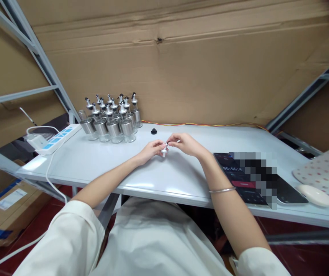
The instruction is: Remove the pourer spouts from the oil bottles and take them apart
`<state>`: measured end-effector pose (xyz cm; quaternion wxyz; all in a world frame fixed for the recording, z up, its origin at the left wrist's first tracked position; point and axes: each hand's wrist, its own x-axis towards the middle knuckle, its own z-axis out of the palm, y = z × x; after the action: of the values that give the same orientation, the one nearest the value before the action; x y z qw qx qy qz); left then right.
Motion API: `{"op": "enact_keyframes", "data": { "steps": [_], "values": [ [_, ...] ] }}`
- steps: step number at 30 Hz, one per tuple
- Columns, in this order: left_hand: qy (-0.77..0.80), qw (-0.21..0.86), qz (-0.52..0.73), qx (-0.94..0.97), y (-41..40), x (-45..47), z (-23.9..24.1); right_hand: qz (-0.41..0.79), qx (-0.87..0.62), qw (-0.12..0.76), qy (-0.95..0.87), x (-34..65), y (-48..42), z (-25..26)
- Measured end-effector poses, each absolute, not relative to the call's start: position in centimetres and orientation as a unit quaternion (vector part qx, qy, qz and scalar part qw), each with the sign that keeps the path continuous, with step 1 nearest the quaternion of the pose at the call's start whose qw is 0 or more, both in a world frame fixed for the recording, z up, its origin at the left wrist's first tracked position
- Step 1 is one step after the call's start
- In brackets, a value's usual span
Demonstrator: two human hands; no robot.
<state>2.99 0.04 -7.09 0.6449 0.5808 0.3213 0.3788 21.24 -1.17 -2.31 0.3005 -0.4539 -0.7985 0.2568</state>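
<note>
Over the middle of the white table [141,168], my left hand [152,148] is closed on a small silver and white pourer top [164,151]. My right hand [185,143] pinches the upper end of the same pourer top, where a small dark part shows between the fingertips. Behind my hands, a black stopper [154,131] lies on the table, apart from both. To the left stand several glass bottles with steel sleeves [114,129], most fitted with silver pourer tops. The front-left bottle [87,125] has a bare glass neck.
A white power strip [61,138] with a plugged-in charger [36,142] lies at the left end. On the right are a tablet or phone [239,176] showing a timer, a pale oval object [316,195] and a dotted cloth [323,172]. Cardboard [187,76] stands behind.
</note>
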Motion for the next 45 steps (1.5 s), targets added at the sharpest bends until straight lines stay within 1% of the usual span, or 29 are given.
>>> {"op": "enact_keyframes", "data": {
  "steps": [3, 9, 19, 29, 35, 40, 45],
  "values": [
    [0.323, 0.646, 0.377, 0.581, 0.0, 3.0, -7.1, 0.263, -0.465, 0.284, -0.796, 21.3, -1.1, -2.3],
    [0.325, 0.641, 0.374, 0.586, -0.2, 3.0, -6.8, 0.282, -0.466, 0.287, -0.788, 21.3, -1.2, -2.2],
    [0.322, 0.632, 0.357, 0.608, 0.0, 2.8, -6.9, 0.299, -0.469, 0.266, -0.787, 21.4, -1.4, -2.0],
    [0.325, 0.629, 0.35, 0.614, -0.2, 2.7, -6.9, 0.283, -0.48, 0.215, -0.802, 21.2, -1.9, -1.7],
    [0.327, 0.621, 0.349, 0.621, -0.4, 2.8, -6.8, 0.289, -0.471, 0.192, -0.811, 21.2, -1.8, -1.8],
    [0.331, 0.62, 0.347, 0.621, -0.3, 2.7, -6.8, 0.319, -0.471, 0.179, -0.803, 21.0, -1.9, -1.7],
    [0.323, 0.62, 0.343, 0.627, -0.2, 2.6, -7.1, 0.31, -0.494, 0.162, -0.796, 20.6, -2.1, -1.6]
  ]
}}
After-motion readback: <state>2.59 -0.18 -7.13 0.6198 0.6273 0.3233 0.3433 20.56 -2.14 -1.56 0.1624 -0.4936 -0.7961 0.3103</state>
